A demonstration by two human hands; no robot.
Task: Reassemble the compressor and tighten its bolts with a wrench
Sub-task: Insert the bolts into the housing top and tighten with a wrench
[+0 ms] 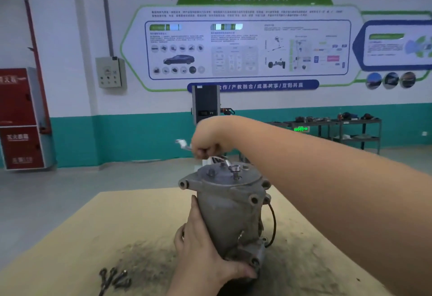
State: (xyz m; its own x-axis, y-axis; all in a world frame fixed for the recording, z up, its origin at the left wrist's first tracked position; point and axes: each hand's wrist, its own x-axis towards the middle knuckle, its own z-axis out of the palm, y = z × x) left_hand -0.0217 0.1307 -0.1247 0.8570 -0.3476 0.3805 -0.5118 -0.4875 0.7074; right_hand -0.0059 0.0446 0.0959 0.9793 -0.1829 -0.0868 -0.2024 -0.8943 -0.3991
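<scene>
A grey metal compressor (228,207) stands upright on a cardboard-covered table (93,237). My left hand (205,246) grips its lower body from the left side, thumb across the bottom flange. My right hand (207,142) is above the top cover, fingers curled around the shaft of a silver wrench (184,143). The wrench's ring end (235,169) sits over a bolt on the cover. Another bolt head (211,172) shows on the cover's left. A black wire (273,223) loops off the compressor's right side.
Several loose long bolts (114,277) lie on the cardboard at the near left, beside a dark oily stain. Beyond the table are grey floor, a black charging post (205,106), a red fire cabinet (21,118) at left and a parts rack (346,129) at right.
</scene>
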